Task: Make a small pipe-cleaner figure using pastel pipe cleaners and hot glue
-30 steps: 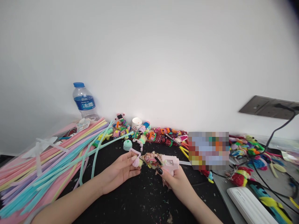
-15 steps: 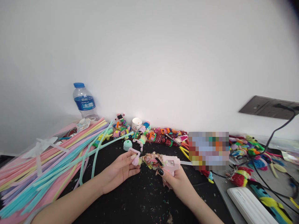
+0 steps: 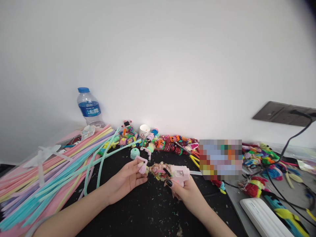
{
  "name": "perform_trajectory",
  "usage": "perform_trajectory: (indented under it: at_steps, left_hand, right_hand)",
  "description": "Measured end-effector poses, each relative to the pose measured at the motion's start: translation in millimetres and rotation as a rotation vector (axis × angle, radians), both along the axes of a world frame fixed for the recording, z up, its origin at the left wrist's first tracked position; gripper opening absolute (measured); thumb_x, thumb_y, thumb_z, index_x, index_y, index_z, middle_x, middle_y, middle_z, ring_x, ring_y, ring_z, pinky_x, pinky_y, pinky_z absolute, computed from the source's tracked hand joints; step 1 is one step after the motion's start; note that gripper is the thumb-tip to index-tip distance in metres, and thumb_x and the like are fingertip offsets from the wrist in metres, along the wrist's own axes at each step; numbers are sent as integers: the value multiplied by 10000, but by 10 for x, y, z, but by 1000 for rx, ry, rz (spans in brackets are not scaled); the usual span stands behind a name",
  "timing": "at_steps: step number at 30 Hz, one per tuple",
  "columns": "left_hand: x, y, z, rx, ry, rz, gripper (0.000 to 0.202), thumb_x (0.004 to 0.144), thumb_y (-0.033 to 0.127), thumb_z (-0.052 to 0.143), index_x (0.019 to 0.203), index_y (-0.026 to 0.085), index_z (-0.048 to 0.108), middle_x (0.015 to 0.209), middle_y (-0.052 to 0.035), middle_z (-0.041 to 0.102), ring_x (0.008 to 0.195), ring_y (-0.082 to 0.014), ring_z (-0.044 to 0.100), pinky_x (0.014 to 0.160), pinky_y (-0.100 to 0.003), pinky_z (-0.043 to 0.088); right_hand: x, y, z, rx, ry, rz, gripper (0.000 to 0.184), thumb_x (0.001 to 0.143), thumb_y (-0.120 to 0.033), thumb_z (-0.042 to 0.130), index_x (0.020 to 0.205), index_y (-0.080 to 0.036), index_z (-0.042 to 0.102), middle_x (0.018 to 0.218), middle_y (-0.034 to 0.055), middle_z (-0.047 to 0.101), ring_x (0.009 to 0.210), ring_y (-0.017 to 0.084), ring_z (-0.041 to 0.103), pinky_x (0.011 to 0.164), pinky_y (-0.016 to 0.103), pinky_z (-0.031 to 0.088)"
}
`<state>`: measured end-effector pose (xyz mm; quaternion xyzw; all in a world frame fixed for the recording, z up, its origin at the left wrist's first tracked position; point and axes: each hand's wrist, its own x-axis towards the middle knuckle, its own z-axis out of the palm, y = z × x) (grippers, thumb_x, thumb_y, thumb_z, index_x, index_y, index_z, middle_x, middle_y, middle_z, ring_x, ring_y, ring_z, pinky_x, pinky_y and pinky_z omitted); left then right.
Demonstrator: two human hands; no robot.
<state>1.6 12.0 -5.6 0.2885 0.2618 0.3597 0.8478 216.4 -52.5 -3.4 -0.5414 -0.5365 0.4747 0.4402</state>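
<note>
Between thumb and fingers, my left hand (image 3: 125, 181) pinches a small pink pipe-cleaner piece (image 3: 142, 165), coiled at the bottom with a bent loop on top. My right hand (image 3: 184, 192) is wrapped round the handle of a pale pink glue gun (image 3: 181, 173), whose front is crusted with coloured fuzz (image 3: 161, 171). A clear glue stick (image 3: 196, 172) sticks out of its rear. The gun's tip points left and sits right beside the pink piece; whether they touch I cannot tell. Just behind my left hand lies a mint-green coil (image 3: 135, 153).
Bundles of pastel pipe cleaners (image 3: 61, 171) cover the left side. A water bottle (image 3: 89, 107) and a paper cup (image 3: 144, 131) stand near the wall. Several pipe-cleaner figures (image 3: 170, 143) line the back. On the right are a white power strip (image 3: 266, 217) and black cables (image 3: 281, 158).
Very little differs. The pink piece has turned slightly in my left fingers, and the glue gun has shifted a touch to the left.
</note>
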Motion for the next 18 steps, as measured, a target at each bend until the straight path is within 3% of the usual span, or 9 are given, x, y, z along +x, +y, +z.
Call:
perform_trajectory:
  at_steps: [8,18]
  left_hand:
    - [13,-30,50,20,-31,-82,211,734,248,705,910,171,621,748,-9,581,695,-111,572,715,-278,499]
    - [8,-7,15,11,-19,-2,170,767,225,671,922,193,609,855,-12,603,764,-119,591,778,-291,489]
  right_hand:
    - [-6,3,6,4,-3,-11,425,726,-506,626,981,-167,644,436,-50,492,448,147,496,469,249,435]
    - [-4,-14,-15,-2,29,6,458,714,-498,644,1031,-168,620,464,-61,470,445,125,452,466,239,420]
